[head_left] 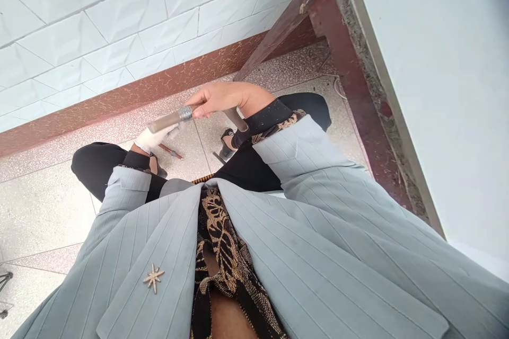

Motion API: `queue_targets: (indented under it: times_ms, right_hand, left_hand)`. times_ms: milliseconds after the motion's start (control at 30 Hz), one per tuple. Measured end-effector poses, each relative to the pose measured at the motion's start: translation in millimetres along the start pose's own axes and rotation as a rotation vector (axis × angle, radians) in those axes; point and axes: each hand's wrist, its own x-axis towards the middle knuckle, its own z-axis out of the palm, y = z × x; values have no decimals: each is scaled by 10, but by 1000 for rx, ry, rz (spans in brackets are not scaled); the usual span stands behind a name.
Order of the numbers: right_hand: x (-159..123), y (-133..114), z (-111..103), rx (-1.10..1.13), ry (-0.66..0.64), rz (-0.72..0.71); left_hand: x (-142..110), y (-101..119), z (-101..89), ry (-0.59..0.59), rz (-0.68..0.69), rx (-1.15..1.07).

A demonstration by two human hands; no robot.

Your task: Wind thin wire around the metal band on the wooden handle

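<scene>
Hiding behind the right hand (pixel 218 99): part of a tan-shafted tool (pixel 169 121); a grey-brown piece (pixel 237 119) shows below the wrist, and whether it joins the shaft is unclear.
Glove: the white-gloved left hand (pixel 150 139) is partly covered by the shaft's outer end.
Reddish-brown rod (pixel 172 152): just beside the glove; held or lying on the floor (pixel 51 196), hard to say.
Cut off: the white worktop (pixel 429 63), at the right edge.
Right grip: closed around the tool, near its silvery binding (pixel 185 113).
Left grip: cannot tell how far closed, nor on what.
Tool's place: above the floor, between black-trousered knees (pixel 89 164).
</scene>
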Motion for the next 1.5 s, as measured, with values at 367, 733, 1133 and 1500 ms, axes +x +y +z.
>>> queue_targets:
  times_ms: [367,733,1133,1500]
  right_hand:
    - [153,145,51,14,214,120]
    - [241,30,245,-516,-91,266]
    - [140,181,86,63,-442,-117]
    - [217,215,74,298,250,53]
  left_hand:
    - [-1,143,64,-109,-79,-113]
    - [34,98,68,-128,6,307]
    - [11,20,-12,-69,18,79]
    - [1,133,23,-130,-33,-202]
